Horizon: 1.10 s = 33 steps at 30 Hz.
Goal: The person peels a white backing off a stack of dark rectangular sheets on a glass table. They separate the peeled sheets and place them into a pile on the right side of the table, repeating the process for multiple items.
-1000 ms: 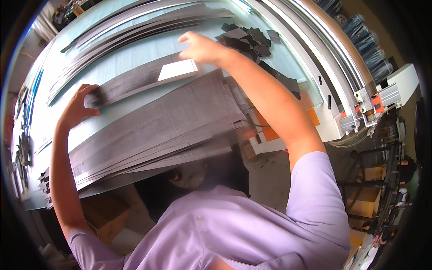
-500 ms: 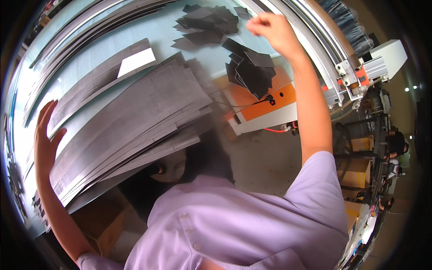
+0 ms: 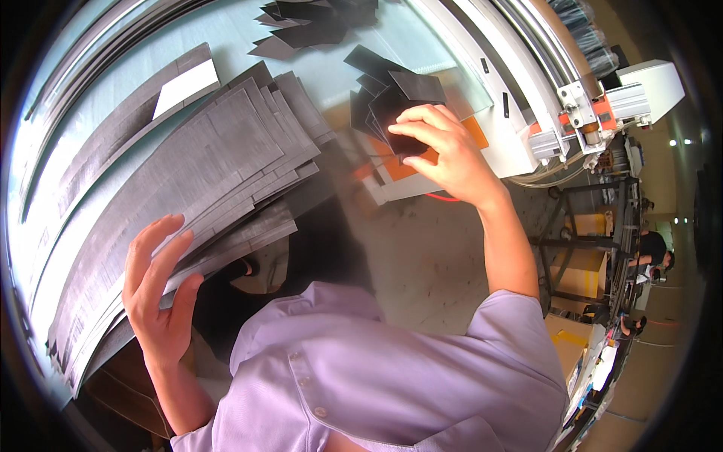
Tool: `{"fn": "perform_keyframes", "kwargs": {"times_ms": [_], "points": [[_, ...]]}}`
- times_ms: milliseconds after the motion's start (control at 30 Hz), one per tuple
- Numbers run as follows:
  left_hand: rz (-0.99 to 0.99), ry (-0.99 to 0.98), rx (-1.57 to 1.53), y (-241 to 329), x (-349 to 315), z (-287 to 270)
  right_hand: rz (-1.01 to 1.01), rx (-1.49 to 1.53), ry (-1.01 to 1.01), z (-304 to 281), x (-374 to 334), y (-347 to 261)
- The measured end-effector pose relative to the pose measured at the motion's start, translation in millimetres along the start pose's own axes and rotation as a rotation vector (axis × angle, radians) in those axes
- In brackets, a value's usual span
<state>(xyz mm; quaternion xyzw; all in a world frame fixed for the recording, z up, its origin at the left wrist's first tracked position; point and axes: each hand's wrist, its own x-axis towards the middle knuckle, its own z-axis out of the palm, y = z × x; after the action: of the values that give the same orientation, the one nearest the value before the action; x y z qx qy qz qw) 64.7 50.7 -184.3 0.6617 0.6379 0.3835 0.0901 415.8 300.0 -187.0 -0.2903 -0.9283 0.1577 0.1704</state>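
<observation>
A thick fan of long grey strips lies across the pale table and overhangs its near edge. My left hand rests on the near ends of these strips, fingers spread over them. My right hand is closed on a small stack of dark rectangular pieces at the table's right edge. More dark pieces lie scattered farther back. A white card sits on top of the strips.
A white and orange machine part sits under my right hand. Metal rails with a white bracket run along the right. Cardboard boxes and shelving stand on the floor at right, where another person is seated.
My right hand came down from the far dark pieces to the small stack near the orange part. My left hand moved up onto the ends of the grey strips. The view shifted.
</observation>
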Motion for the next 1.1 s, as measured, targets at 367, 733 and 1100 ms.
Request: {"fn": "perform_keyframes", "kwargs": {"times_ms": [367,733,1100], "points": [[-0.026,-0.016,-0.062,13,0,5,0.115,0.116,0.089,10,1,-4],[0.124,0.019,-0.04,33,16,15,-0.144,0.19,0.835,12,32,-32],[0.252,0.13,0.094,40,38,34,0.13,1.059,0.374,69,39,-142]]}}
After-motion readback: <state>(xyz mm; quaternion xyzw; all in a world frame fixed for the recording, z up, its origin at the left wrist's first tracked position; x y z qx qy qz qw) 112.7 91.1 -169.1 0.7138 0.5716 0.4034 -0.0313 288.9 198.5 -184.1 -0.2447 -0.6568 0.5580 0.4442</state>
